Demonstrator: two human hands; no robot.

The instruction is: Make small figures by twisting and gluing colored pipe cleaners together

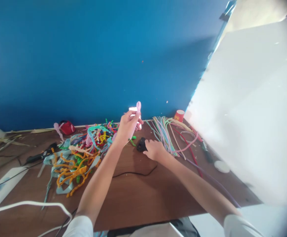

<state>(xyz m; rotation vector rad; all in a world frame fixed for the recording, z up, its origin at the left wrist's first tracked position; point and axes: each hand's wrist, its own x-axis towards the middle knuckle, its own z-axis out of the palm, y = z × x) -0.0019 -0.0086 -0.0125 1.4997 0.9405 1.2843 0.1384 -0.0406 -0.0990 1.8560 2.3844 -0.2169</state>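
Note:
My left hand (128, 124) is closed, pinching a pale pink pipe cleaner (138, 106) whose looped end sticks up above the fingers. Just behind it stands a phone (132, 109) with a bright screen, partly covered by the hand. Lower and to the right, my right hand (154, 149) has its fingers closed round a dark black object (141, 144) at the table surface; its kind I cannot make out. A bundle of pastel pipe cleaners (163, 135) lies just beyond that hand.
A tangled heap of coloured pipe cleaners (94, 138) covers the table's left part, with a black glue gun (41, 154) beside it. A red paper cup (179, 116) stands at the back right. A white cable (35, 203) crosses the front left; a white board (247, 108) borders the right.

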